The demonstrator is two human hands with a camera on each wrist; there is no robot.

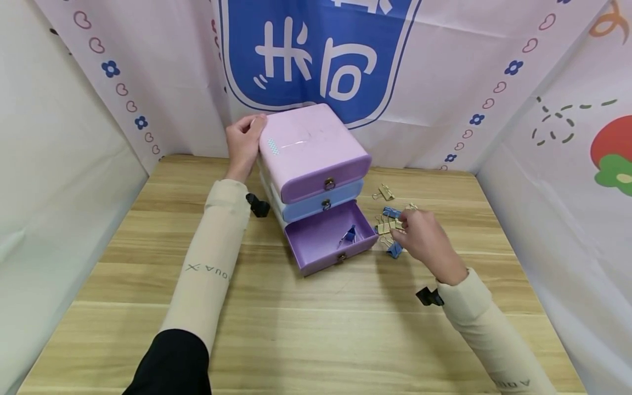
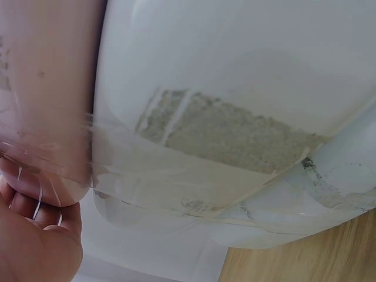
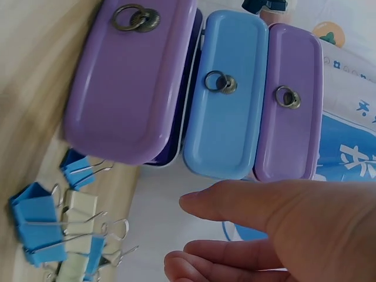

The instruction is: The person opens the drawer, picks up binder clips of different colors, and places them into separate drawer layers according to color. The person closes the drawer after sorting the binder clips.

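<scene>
A three-tier drawer box [image 1: 316, 137] stands at the back of the table, its bottom purple drawer [image 1: 316, 241] pulled out. One blue binder clip [image 1: 350, 235] lies in that drawer. My left hand [image 1: 243, 144] grips the box's back left top corner; the left wrist view shows its fingers [image 2: 23, 205] curled at the pink edge. To the right of the box, my right hand [image 1: 425, 241] hovers by a group of blue and yellow binder clips [image 1: 387, 227]. Thumb and fingers are apart there, with nothing between them in the right wrist view.
A yellow binder clip [image 1: 387, 192] lies apart, farther back on the wooden table [image 1: 326, 329]. Behind the box hangs a printed cloth [image 1: 187, 82]. White side walls [image 1: 553, 181] flank the table. The upper blue drawer [image 3: 226, 94] and top purple drawer are closed.
</scene>
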